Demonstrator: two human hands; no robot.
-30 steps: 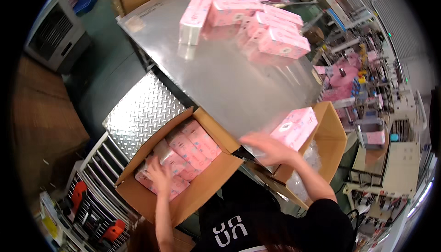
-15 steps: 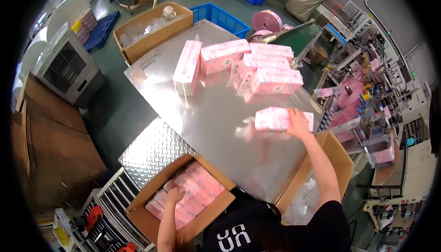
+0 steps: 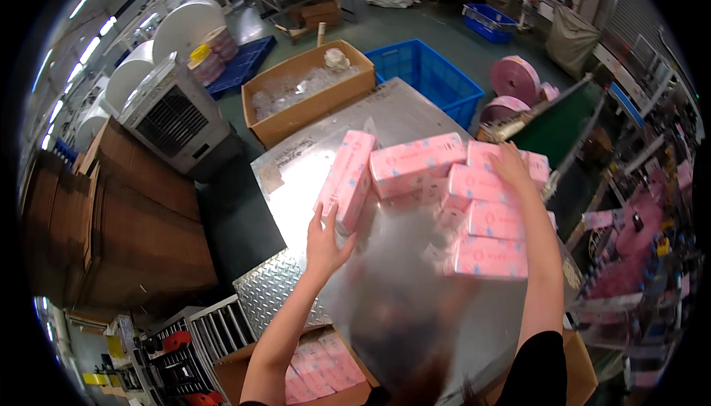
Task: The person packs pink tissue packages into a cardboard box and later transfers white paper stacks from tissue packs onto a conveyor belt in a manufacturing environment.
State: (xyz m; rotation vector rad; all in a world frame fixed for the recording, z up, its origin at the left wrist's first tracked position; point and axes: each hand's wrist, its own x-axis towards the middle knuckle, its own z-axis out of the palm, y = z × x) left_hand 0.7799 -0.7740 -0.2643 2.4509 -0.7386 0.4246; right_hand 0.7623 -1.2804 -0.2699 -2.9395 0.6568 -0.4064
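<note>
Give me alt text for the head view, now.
A person's left hand is at the near end of one pink pack and the right hand is on another pack, among several on a metal table. An open carton of similar packs sits at lower left.

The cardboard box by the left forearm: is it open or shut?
Open: pink packs are visible inside the box.

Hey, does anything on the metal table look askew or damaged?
Mildly askew: the leftmost pink pack, by the left hand, runs roughly front to back, while the other packs there lie more crosswise. No clear damage shows.
</note>
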